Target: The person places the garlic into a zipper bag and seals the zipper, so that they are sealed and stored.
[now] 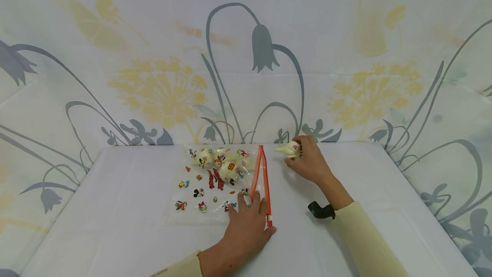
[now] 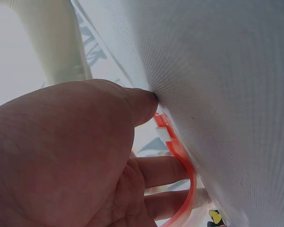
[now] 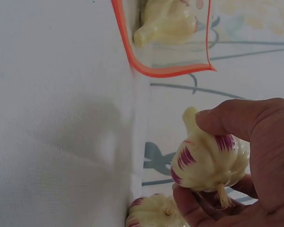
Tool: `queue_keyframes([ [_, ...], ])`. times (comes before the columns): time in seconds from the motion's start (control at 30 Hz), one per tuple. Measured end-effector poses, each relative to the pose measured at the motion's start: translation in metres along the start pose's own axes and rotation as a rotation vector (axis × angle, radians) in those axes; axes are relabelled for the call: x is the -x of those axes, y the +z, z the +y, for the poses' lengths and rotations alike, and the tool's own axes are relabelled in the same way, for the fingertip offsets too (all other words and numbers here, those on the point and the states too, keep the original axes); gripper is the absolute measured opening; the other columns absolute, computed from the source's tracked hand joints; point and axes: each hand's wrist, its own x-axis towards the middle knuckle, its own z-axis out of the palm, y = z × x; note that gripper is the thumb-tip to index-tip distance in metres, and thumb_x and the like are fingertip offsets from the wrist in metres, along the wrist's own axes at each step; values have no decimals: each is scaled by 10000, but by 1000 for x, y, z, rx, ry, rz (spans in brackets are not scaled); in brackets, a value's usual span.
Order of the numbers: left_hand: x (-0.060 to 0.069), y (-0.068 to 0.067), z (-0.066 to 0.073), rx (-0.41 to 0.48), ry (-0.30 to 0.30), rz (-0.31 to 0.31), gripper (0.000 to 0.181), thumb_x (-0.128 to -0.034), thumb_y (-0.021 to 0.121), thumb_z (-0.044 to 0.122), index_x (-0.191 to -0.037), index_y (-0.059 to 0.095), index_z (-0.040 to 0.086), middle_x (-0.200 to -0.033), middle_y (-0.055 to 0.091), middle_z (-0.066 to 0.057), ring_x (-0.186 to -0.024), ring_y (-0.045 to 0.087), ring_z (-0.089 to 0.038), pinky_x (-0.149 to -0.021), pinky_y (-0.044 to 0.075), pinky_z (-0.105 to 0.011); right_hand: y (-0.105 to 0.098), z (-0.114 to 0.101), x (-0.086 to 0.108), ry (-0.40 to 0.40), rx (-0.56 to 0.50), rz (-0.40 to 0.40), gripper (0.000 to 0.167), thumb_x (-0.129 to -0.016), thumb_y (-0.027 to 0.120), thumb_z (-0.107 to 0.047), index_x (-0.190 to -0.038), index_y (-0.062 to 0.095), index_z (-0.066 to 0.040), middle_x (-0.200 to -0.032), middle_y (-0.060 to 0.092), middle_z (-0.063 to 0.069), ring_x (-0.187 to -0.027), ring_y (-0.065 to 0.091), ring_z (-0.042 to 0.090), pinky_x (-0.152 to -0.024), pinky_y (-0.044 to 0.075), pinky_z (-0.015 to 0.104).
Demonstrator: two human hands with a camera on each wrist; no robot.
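Observation:
A clear zip bag (image 1: 207, 206) printed with cartoon characters lies flat, holding several pale bulbs (image 1: 229, 172). Its red-edged mouth (image 1: 267, 191) gapes toward the right. My left hand (image 1: 246, 230) rests with spread fingers on the bag's near corner by that mouth; in the left wrist view its thumb (image 2: 144, 106) touches the cloth. To the right of the bag, my right hand (image 1: 310, 161) grips a garlic bulb (image 3: 210, 158) with purple streaks and a dry root tuft, between thumb and fingers. Below it in the right wrist view sits another garlic bulb (image 3: 154, 212), partly cut off.
White cloth (image 1: 127, 208) covers the table. A flower-printed curtain (image 1: 238, 97) rises along its back edge and sides. A black strap-like piece (image 1: 320, 210) sits at my right wrist, beside the cream sleeve (image 1: 365, 238).

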Motion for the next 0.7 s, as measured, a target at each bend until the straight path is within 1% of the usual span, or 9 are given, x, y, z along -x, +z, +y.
queue_keyframes([
  [0.17, 1, 0, 0, 3, 0, 13, 798, -963, 681, 638, -1554, 544, 119, -1603, 481, -130, -1400, 484, -534, -1006, 517, -666, 7, -1, 2, -50, 12, -2, 610, -868, 829, -100, -1364, 507, 53, -1253, 529, 216, -1064, 548, 334, -951, 497, 519],
  [0.27, 1, -1, 1, 2, -2, 6, 803, -961, 681, 642, -1556, 541, 122, -1605, 477, -129, -1403, 481, -532, -1013, 514, -666, 11, -1, 2, -44, 11, -26, 610, -864, 838, -117, -1363, 520, 33, -1235, 541, 190, -1053, 556, 317, -939, 513, 504],
  [0.4, 0, -1, 0, 6, -3, -10, 813, -959, 683, 645, -1565, 531, 126, -1614, 465, -129, -1410, 474, -531, -1017, 511, -671, 16, -3, 2, -48, -3, -69, 600, -863, 839, -114, -1364, 536, 18, -1254, 555, 171, -1079, 580, 307, -964, 537, 497],
  [0.57, 0, -2, 0, 5, -2, -22, 820, -958, 682, 648, -1574, 521, 130, -1625, 453, -127, -1417, 465, -531, -1020, 508, -674, 19, -4, 3, -103, -10, -97, 611, -852, 850, -97, -1375, 561, 31, -1284, 589, 167, -1097, 603, 301, -967, 547, 496],
  [0.7, 1, -2, 0, -15, 3, -9, 813, -960, 678, 651, -1567, 531, 131, -1614, 465, -128, -1409, 475, -530, -1013, 515, -668, 22, -5, 3, -117, 3, -129, 644, -850, 867, -124, -1405, 577, 22, -1326, 603, 162, -1120, 616, 294, -976, 553, 499],
])
